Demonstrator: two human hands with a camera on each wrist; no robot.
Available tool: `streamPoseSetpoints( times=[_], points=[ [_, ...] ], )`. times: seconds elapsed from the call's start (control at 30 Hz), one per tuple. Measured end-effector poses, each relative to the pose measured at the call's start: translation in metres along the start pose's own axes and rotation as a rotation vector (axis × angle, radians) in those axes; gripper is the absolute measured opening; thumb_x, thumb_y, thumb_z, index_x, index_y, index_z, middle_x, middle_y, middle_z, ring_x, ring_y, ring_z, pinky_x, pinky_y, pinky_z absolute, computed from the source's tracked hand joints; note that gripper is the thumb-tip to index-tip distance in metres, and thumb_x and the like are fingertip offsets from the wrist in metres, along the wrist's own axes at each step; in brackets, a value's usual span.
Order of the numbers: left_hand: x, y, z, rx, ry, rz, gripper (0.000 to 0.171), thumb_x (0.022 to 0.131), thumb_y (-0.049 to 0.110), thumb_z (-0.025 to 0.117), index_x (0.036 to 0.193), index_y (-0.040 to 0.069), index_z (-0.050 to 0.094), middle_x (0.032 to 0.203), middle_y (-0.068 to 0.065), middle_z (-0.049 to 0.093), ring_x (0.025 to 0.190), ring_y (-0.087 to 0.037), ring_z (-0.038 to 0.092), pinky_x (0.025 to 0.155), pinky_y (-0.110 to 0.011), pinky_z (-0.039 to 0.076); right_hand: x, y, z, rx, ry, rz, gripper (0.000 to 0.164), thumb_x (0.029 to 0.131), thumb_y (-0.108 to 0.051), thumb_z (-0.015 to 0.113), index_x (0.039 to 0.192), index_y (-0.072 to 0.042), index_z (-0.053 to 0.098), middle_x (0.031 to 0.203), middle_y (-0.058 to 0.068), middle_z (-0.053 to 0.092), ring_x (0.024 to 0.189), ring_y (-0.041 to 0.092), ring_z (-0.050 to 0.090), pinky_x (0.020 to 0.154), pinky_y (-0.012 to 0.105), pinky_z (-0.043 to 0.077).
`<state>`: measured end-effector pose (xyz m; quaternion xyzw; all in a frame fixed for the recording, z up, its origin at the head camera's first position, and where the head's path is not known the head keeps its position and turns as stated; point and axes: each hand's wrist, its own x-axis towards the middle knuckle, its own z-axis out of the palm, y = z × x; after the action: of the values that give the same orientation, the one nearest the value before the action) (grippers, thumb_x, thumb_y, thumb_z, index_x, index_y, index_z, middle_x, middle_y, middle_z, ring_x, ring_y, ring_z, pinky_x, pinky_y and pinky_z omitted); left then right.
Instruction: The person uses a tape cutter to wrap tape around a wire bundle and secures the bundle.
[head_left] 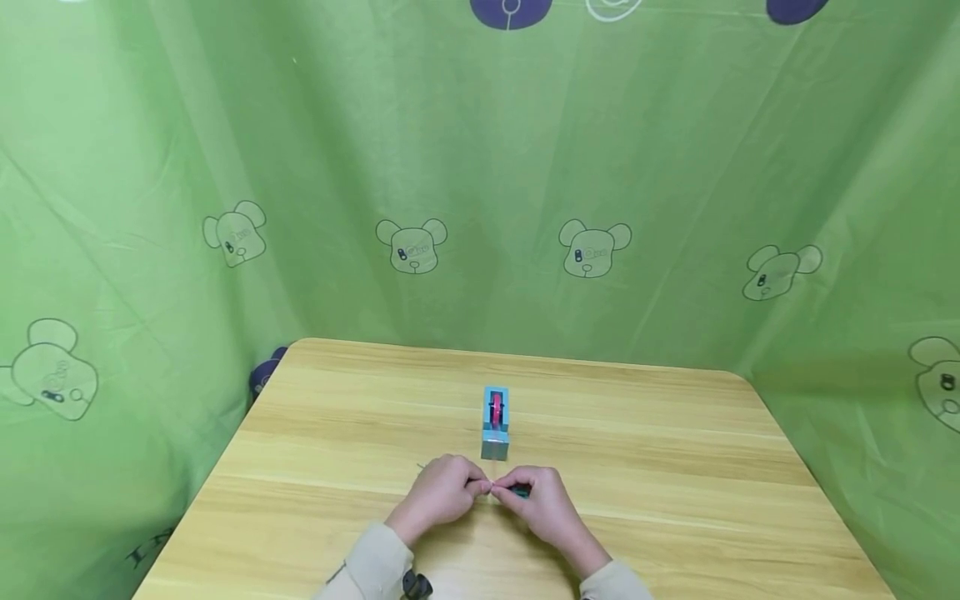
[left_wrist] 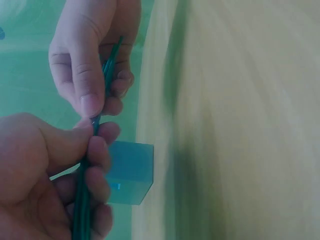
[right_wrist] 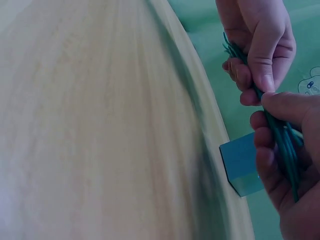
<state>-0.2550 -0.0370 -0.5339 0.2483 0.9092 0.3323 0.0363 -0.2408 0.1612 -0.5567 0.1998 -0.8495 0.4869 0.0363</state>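
Both hands meet just in front of a blue tape dispenser that carries a pink-red roll. A narrow, see-through strip, apparently tape, runs from the dispenser towards the fingertips. My left hand grips one part of a bundle of thin green strands, thumb pressed near the join of the hands. Close against it, my right hand pinches the same bundle farther along, with strands lying across its palm in the right wrist view. Fingers hide the bundle's middle, and whether tape sticks to it there is unclear.
A light wooden table lies under the hands. Green curtains with bear-head drawings hang behind it and on both sides. A small black object shows at the left sleeve.
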Motion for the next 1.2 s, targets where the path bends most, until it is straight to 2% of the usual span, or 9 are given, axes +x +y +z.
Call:
streamPoseSetpoints(
  times=[0.1,0.27,0.43,0.53,0.7,0.93,1.2],
  points=[
    [0.000,0.000,0.003,0.025,0.042,0.003,0.008,0.090,0.021,0.073,0.091,0.019,0.080,0.079,0.013,0.070,0.057,0.000,0.050,0.065,-0.022,0.048,0.000,0.000,0.000,0.003,-0.009,0.018,0.011,0.087,-0.025,0.077,0.086,-0.014,0.078,0.083,-0.012,0.072,0.076,0.008,0.066,0.069,0.025,0.056],
    [0.000,0.001,0.006,0.053,0.087,0.009,0.006,0.088,0.021,0.075,0.089,0.020,0.080,0.085,0.010,0.073,0.062,0.003,0.052,0.073,-0.026,0.051,0.002,-0.001,-0.004,0.112,-0.062,0.112,0.007,0.086,-0.016,0.078,0.088,-0.010,0.077,0.084,-0.001,0.073,0.073,0.012,0.066,0.066,0.026,0.056],
    [0.000,0.001,0.008,0.072,0.111,0.036,0.006,0.087,0.022,0.076,0.090,0.020,0.080,0.086,0.009,0.074,0.066,0.003,0.056,0.073,-0.024,0.051,0.002,-0.009,-0.010,0.221,-0.108,0.216,0.009,0.088,-0.009,0.074,0.093,-0.001,0.075,0.088,0.015,0.072,0.075,0.025,0.068,0.064,0.027,0.056],
    [0.000,0.001,0.009,0.082,0.128,0.059,0.006,0.087,0.022,0.076,0.090,0.020,0.080,0.085,0.009,0.074,0.068,0.002,0.059,0.072,-0.024,0.051,0.003,-0.017,-0.013,0.255,-0.126,0.263,0.012,0.090,-0.007,0.071,0.095,0.003,0.073,0.088,0.021,0.071,0.071,0.031,0.066,0.057,0.026,0.053],
    [0.001,0.000,0.011,0.093,0.160,0.088,0.006,0.085,0.022,0.078,0.090,0.021,0.080,0.082,0.010,0.073,0.066,0.003,0.059,0.074,-0.025,0.051,0.004,-0.016,-0.014,0.315,-0.161,0.328,0.017,0.091,-0.008,0.069,0.097,0.008,0.069,0.085,0.023,0.070,0.067,0.026,0.065,0.054,0.026,0.053],
    [0.001,0.000,0.013,0.085,0.172,0.087,0.006,0.085,0.023,0.078,0.090,0.021,0.080,0.079,0.011,0.072,0.064,0.004,0.057,0.072,-0.023,0.050,0.004,-0.007,-0.013,0.297,-0.142,0.302,0.013,0.088,-0.007,0.073,0.094,0.004,0.070,0.084,0.017,0.070,0.073,0.023,0.065,0.059,0.025,0.053],
    [0.000,0.003,0.010,0.074,0.143,0.061,0.006,0.085,0.021,0.078,0.091,0.022,0.080,0.083,0.011,0.072,0.070,0.002,0.060,0.070,-0.021,0.050,0.004,-0.023,-0.014,0.254,-0.093,0.260,0.007,0.084,0.003,0.074,0.089,0.006,0.070,0.083,0.016,0.069,0.072,0.021,0.063,0.061,0.023,0.052]
  ],
)
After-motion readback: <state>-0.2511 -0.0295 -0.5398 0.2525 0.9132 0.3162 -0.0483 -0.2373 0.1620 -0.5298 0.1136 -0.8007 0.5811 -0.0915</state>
